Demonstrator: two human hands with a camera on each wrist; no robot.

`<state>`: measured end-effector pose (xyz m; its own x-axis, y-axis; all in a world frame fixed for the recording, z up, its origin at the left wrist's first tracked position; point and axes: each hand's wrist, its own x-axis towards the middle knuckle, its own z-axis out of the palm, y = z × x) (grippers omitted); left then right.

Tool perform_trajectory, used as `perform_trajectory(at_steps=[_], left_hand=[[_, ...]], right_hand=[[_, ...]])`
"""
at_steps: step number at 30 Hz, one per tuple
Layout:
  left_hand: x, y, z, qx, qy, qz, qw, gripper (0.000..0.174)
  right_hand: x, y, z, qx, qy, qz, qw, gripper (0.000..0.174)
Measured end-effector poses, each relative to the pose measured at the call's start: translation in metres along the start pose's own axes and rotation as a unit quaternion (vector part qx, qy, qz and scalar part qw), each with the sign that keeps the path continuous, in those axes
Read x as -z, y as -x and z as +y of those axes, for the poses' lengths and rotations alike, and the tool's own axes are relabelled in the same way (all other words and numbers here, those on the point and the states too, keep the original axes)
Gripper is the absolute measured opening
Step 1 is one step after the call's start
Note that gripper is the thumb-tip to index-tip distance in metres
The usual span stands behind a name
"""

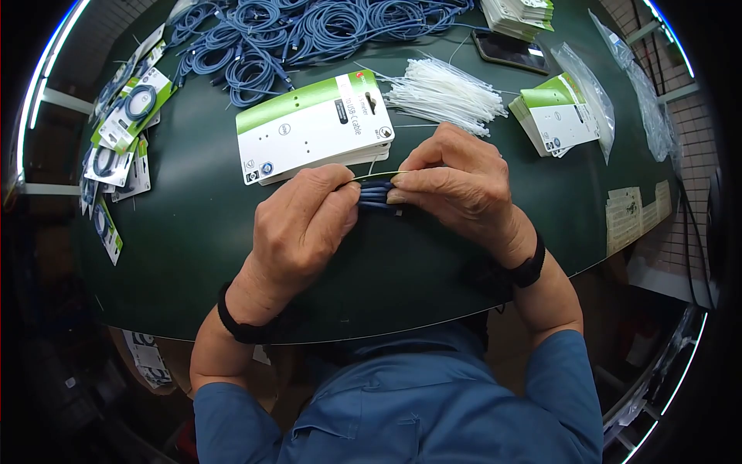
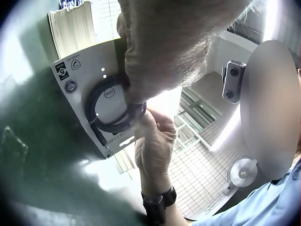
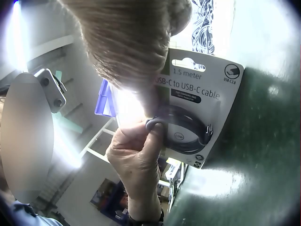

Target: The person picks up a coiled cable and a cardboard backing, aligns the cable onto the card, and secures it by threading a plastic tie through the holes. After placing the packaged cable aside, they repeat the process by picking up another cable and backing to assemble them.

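A coiled dark blue cable (image 1: 376, 193) is held against a white and green printed card (image 3: 214, 106), above the worktop (image 1: 185, 232), inward from the middle of its near edge. The card is seen nearly edge-on from the head; by the wrist views its face is shown, with the coil lying across it. The grip of the left hand (image 1: 301, 216) is clamped on one end of card and coil, and the opposite end is pinched by the grip of the right hand (image 1: 456, 174); both ends are partly covered by the fingers. Whether the worktop is touched by the card cannot be told.

Just beyond the hands, the way toward the far edge is taken up by a stack of cards (image 1: 313, 127) and, to its right, a pile of white cable ties (image 1: 448, 93). Along the far edge a heap of blue cables (image 1: 270, 35) is spread. Toward the right edge are placed a phone (image 1: 510, 51), a smaller card stack (image 1: 556, 116) and a plastic bag (image 1: 595, 97). By the left edge, cards with cables (image 1: 127, 127) are piled, overlapping.
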<state>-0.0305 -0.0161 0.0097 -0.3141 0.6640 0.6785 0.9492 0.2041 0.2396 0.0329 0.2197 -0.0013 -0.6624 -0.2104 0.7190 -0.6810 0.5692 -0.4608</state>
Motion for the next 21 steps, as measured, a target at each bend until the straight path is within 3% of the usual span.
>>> perform_trajectory(at_steps=[13,17,20,21], left_hand=[[0.001,-0.007,0.005,-0.014,-0.028,-0.004,0.999,0.021],[0.001,-0.006,0.004,-0.012,-0.010,-0.002,1.000,0.021],[0.001,-0.005,0.004,-0.006,-0.015,-0.006,1.000,0.021],[0.000,-0.005,0.004,-0.006,-0.013,-0.003,1.000,0.021]], right_hand=[[0.008,-0.005,-0.004,-0.004,0.009,-0.014,1.000,0.027],[0.024,-0.009,-0.001,-0.078,-0.041,0.055,0.995,0.020],[0.041,-0.004,0.022,-0.247,0.017,0.105,0.963,0.014],[0.044,0.000,0.027,-0.247,0.020,0.104,0.963,0.014]])
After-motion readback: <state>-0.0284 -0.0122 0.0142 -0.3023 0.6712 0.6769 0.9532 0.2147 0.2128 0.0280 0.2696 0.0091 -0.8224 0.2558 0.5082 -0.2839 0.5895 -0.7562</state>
